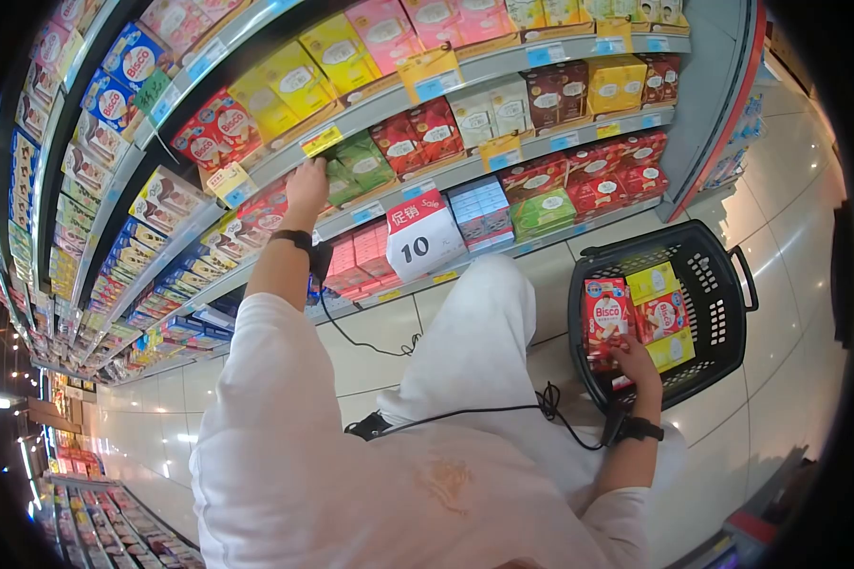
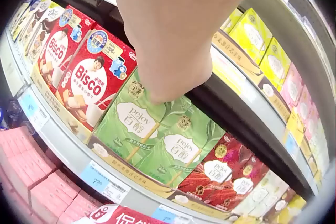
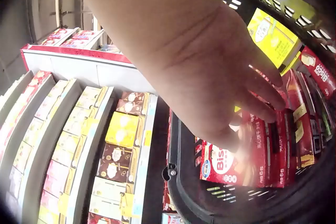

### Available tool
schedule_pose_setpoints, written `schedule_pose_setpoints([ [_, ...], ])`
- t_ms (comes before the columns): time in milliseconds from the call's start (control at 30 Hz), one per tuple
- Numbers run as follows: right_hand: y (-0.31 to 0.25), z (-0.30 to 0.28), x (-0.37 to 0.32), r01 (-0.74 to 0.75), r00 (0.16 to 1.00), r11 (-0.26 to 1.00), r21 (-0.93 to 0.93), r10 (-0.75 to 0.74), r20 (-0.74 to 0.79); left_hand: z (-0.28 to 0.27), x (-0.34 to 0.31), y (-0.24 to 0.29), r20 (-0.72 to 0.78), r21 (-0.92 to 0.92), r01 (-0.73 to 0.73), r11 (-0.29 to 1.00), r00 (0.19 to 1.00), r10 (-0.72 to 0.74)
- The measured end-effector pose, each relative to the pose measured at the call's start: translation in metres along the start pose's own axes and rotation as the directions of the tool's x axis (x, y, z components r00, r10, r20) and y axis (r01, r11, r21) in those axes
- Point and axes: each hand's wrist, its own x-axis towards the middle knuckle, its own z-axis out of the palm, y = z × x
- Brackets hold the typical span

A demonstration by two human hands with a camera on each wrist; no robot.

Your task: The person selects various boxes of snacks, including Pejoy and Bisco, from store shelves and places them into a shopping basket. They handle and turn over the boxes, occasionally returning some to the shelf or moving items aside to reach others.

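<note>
My left hand reaches into the shelf at the top of the green Pejoy boxes. In the left wrist view the hand comes down over their upper edge, its fingers hidden behind the wrist, so I cannot tell whether they grip a box. Red Bisco boxes stand just left of the green ones. Low at the right, my right hand holds a red Bisco box in the black shopping basket, thumb on the front, fingers over the side. Yellow boxes and another red Bisco box lie beside it.
Shelves of snack boxes curve along the front and left. A white and red sale sign hangs before the pink boxes on the lowest shelf. A black cable runs across my lap. The basket stands on the tiled floor.
</note>
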Motion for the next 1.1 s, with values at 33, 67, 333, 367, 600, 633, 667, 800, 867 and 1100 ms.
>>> schedule_pose_setpoints([
  [33,0.002,0.001,0.002,0.011,1.000,1.000,-0.011,-0.011,-0.003,-0.009,-0.006,0.003,-0.001,0.001,0.000,1.000,1.000,0.000],
  [67,0.007,0.004,0.006,0.012,1.000,1.000,-0.010,-0.012,-0.003,-0.019,-0.013,0.006,0.021,-0.009,-0.031,0.999,0.999,0.031],
  [333,-0.040,-0.003,-0.013,0.147,0.987,0.988,-0.051,-0.150,-0.054,-0.094,-0.074,0.054,-0.297,-0.039,-0.176,0.984,0.942,0.157],
  [367,-0.050,-0.004,-0.018,0.140,0.988,0.990,-0.004,-0.140,-0.067,-0.112,-0.081,0.069,-0.329,-0.094,-0.200,0.975,0.931,0.159],
  [600,-0.095,0.013,-0.032,0.574,0.805,0.797,0.188,-0.507,-0.309,-0.191,-0.105,0.198,-0.308,-0.785,-0.401,0.472,0.914,0.264],
  [633,-0.111,0.015,-0.045,0.571,0.806,0.800,0.184,-0.505,-0.309,-0.195,-0.107,0.217,-0.322,-0.836,-0.425,0.347,0.892,0.317],
  [667,-0.132,0.014,-0.064,0.541,0.839,0.757,0.366,-0.457,-0.295,-0.197,-0.111,0.236,-0.325,-0.838,-0.427,0.338,0.890,0.319],
  [800,-0.131,0.020,-0.062,0.701,0.713,0.514,0.495,-0.500,-0.491,-0.187,-0.119,0.305,-0.370,-0.904,-0.427,0.019,0.805,0.464],
  [867,-0.111,0.017,-0.058,0.520,0.854,0.574,0.632,-0.359,-0.376,-0.171,-0.118,0.341,-0.334,-0.939,-0.337,-0.076,0.829,0.449],
  [1100,-0.072,0.019,-0.061,0.312,0.949,0.508,0.803,-0.208,-0.238,-0.118,-0.153,0.422,-0.170,-0.985,-0.161,-0.058,0.957,0.234],
])
